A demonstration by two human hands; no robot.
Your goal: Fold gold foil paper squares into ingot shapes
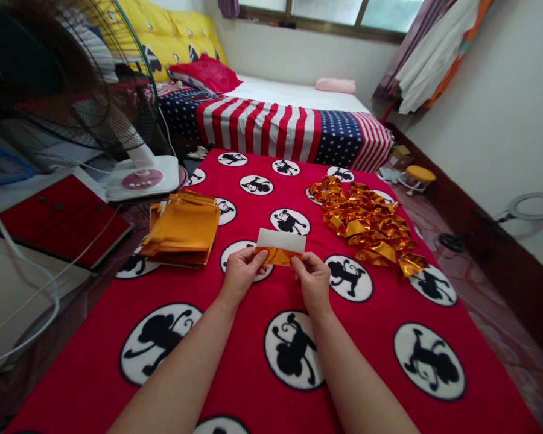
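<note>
A sheet of gold foil paper (280,257) is held over the middle of the red cloth, its near part folded up gold side out and its white side showing beyond. My left hand (243,271) pinches its left end, thumb on top. At the right end, my right hand (313,278) grips it the same way. To the left lies a stack of flat gold sheets (183,226). Several folded gold foil pieces (366,220) sit in overlapping rows on the right side of the cloth.
The red cloth (235,374) with monkey prints covers the table. On the left stands a fan (140,175) beside a red panel (58,217). A bed (276,126) is behind; a yellow stool (420,174) and a ring-shaped stand (534,206) are at right.
</note>
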